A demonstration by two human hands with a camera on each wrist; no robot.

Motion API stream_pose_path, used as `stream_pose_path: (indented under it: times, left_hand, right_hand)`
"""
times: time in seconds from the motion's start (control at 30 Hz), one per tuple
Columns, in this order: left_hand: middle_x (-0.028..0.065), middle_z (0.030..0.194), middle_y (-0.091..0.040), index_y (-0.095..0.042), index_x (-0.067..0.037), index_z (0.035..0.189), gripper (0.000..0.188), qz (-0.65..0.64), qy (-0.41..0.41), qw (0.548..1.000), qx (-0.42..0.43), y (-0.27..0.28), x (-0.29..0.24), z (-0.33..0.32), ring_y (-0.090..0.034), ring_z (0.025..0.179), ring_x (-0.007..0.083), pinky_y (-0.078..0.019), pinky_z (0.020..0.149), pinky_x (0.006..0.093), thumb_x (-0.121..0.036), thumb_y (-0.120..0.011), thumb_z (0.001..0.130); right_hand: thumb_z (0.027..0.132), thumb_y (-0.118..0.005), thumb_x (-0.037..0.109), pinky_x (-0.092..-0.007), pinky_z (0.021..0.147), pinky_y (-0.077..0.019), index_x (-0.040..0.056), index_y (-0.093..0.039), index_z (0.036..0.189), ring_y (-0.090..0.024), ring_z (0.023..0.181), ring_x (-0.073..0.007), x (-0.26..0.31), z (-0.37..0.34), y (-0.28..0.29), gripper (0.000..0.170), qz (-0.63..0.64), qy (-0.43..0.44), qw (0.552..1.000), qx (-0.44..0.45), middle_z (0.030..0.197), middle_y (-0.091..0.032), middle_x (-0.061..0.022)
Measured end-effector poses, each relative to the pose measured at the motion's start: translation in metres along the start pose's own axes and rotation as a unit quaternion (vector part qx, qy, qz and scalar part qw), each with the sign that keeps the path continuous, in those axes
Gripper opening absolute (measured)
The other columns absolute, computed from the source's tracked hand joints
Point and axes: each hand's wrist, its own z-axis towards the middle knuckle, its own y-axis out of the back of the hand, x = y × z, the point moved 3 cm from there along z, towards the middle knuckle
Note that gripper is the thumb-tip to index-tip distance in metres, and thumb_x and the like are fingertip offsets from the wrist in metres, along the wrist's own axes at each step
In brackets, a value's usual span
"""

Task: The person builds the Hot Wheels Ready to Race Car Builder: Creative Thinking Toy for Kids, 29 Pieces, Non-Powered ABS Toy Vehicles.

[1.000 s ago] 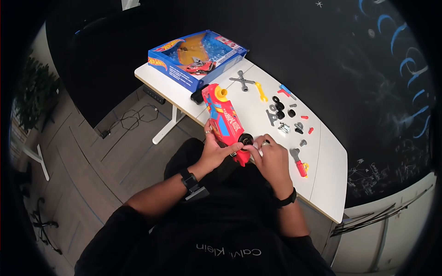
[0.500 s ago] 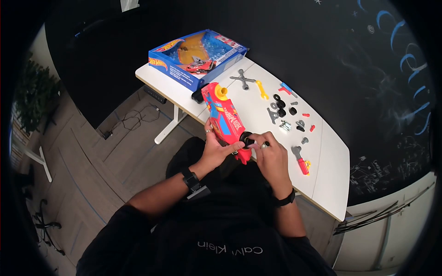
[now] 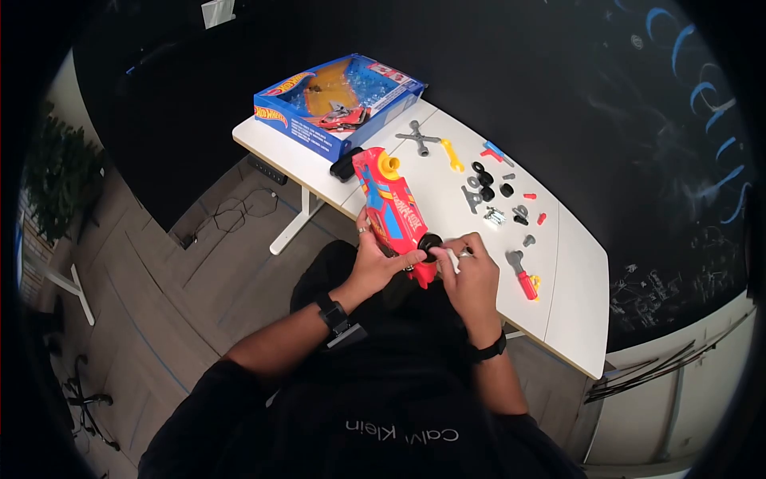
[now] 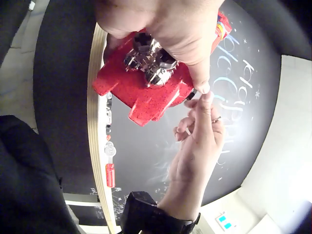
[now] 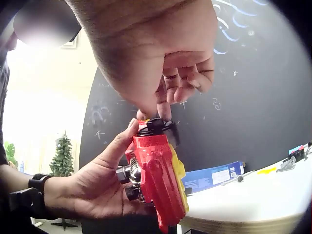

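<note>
My left hand [image 3: 375, 259] grips a red toy car body [image 3: 392, 209] from its near side, its thumb by a black wheel [image 3: 429, 244]. The fingertips of my right hand [image 3: 471, 275] pinch at that wheel. The right wrist view shows the black wheel [image 5: 152, 126] on the end of the red body [image 5: 155, 170], with thumb and finger on it and the left hand [image 5: 97, 190] around the side. Chrome engine parts [image 4: 151, 61] stick out of the red body [image 4: 141, 97] in the left wrist view. A yellow ring [image 3: 388, 165] sits at the car's far end.
On the white table [image 3: 574, 319] stands a blue box [image 3: 319, 140]. Right of it lie a grey cross wrench [image 3: 418, 138], a yellow wrench [image 3: 452, 156], black wheels [image 3: 485, 185], small grey and red parts, and a red-handled screwdriver [image 3: 527, 286]. A chalkboard [image 3: 558, 88] stands behind.
Both hands stay at the car's wheel, and the right fingers have shifted slightly around it. The head view has moved a little.
</note>
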Motion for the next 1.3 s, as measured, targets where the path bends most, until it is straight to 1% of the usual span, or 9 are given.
stream_pose_path:
  times: [0.07, 0.17, 0.23, 0.27, 0.47, 0.6, 0.67, 1.07, 1.3]
  left_hand:
    - [0.0095, 0.146, -0.040, -0.006, -0.009, 0.155, 0.113, 0.007, -0.015, 1.000, 0.013, 0.000, 0.002, -0.002, -0.045, 0.137, 0.0208, -0.0404, 0.116, 0.0419, -0.006, -0.090, 0.078]
    - [0.0086, 0.144, -0.043, -0.011, -0.008, 0.154, 0.110, 0.003, -0.018, 1.000, 0.011, 0.000, 0.004, -0.003, -0.047, 0.135, 0.0197, -0.0405, 0.116, 0.0410, -0.007, -0.091, 0.078]
    - [0.0083, 0.143, -0.044, -0.015, -0.008, 0.152, 0.106, 0.006, -0.005, 1.000, 0.028, 0.002, 0.004, -0.001, -0.047, 0.135, 0.0192, -0.0403, 0.116, 0.0405, -0.008, -0.091, 0.078]
    - [0.0080, 0.141, -0.045, -0.019, -0.007, 0.150, 0.102, 0.008, 0.007, 0.999, 0.045, 0.002, 0.004, 0.001, -0.048, 0.134, 0.0187, -0.0402, 0.116, 0.0400, -0.008, -0.091, 0.078]
    - [0.0071, 0.135, -0.048, -0.028, -0.008, 0.140, 0.089, -0.004, 0.030, 0.999, 0.013, 0.002, 0.003, -0.003, -0.052, 0.128, 0.0170, -0.0448, 0.112, 0.0373, -0.007, -0.091, 0.078]
    - [0.0073, 0.133, -0.049, -0.028, -0.008, 0.139, 0.089, 0.007, 0.006, 1.000, 0.011, 0.004, 0.005, -0.002, -0.054, 0.125, 0.0164, -0.0475, 0.109, 0.0366, -0.007, -0.092, 0.076]
    - [0.0091, 0.133, -0.049, -0.026, -0.004, 0.142, 0.097, 0.021, -0.030, 0.999, -0.001, 0.003, 0.003, -0.003, -0.054, 0.123, 0.0154, -0.0477, 0.107, 0.0345, -0.017, -0.095, 0.075]
    - [0.0133, 0.136, -0.048, -0.016, -0.002, 0.150, 0.113, 0.058, -0.049, 0.997, -0.015, -0.001, -0.007, -0.005, -0.057, 0.123, 0.0183, -0.0528, 0.103, 0.0356, -0.012, -0.096, 0.071]
    - [0.0143, 0.137, -0.047, -0.015, -0.002, 0.151, 0.113, 0.037, -0.057, 0.998, 0.013, -0.004, -0.016, 0.000, -0.057, 0.124, 0.0204, -0.0527, 0.104, 0.0368, -0.009, -0.095, 0.072]
  right_hand:
    - [0.091, -0.075, 0.015, -0.0381, 0.066, -0.0553, 0.0080, -0.074, 0.108, -0.068, 0.074, -0.0274, 0.005, 0.001, 0.006, 0.019, 0.017, 0.000, 1.000, -0.009, 0.096, -0.063, -0.0072]
    - [0.091, -0.074, 0.013, -0.0373, 0.070, -0.0561, 0.0062, -0.075, 0.109, -0.069, 0.081, -0.0265, 0.007, 0.002, 0.011, 0.020, 0.054, 0.024, 0.998, -0.015, 0.098, -0.067, -0.0074]
    - [0.089, -0.072, 0.007, -0.0371, 0.075, -0.0562, 0.0065, -0.076, 0.110, -0.068, 0.089, -0.0255, 0.002, -0.001, 0.005, 0.021, 0.047, 0.098, 0.994, -0.006, 0.102, -0.069, -0.0078]
    - [0.086, -0.071, 0.001, -0.0370, 0.078, -0.0552, 0.0057, -0.076, 0.109, -0.066, 0.091, -0.0263, 0.003, -0.002, 0.003, 0.024, 0.048, 0.089, 0.995, -0.006, 0.102, -0.069, -0.0083]
    - [0.084, -0.074, 0.000, -0.0386, 0.080, -0.0525, 0.0036, -0.076, 0.106, -0.060, 0.088, -0.0286, 0.007, -0.010, -0.011, 0.023, 0.054, 0.031, 0.995, -0.077, 0.097, -0.070, -0.0081]
    - [0.085, -0.074, 0.000, -0.0391, 0.081, -0.0519, 0.0035, -0.076, 0.104, -0.060, 0.090, -0.0290, 0.008, -0.011, -0.015, 0.019, 0.071, -0.008, 0.993, -0.093, 0.095, -0.069, -0.0086]
    - [0.086, -0.075, 0.002, -0.0387, 0.080, -0.0515, 0.0042, -0.077, 0.103, -0.060, 0.089, -0.0289, 0.005, -0.012, -0.017, 0.017, 0.093, -0.030, 0.991, -0.094, 0.093, -0.069, -0.0090]
    - [0.084, -0.077, 0.006, -0.0370, 0.074, -0.0499, 0.0049, -0.077, 0.103, -0.055, 0.076, -0.0249, -0.001, -0.016, -0.029, 0.020, 0.160, -0.122, 0.975, -0.099, 0.083, -0.067, -0.0091]
    - [0.087, -0.076, 0.009, -0.0349, 0.069, -0.0479, 0.0046, -0.076, 0.097, -0.055, 0.070, -0.0243, -0.009, -0.014, -0.014, 0.010, 0.167, -0.077, 0.978, -0.102, 0.080, -0.067, -0.0089]
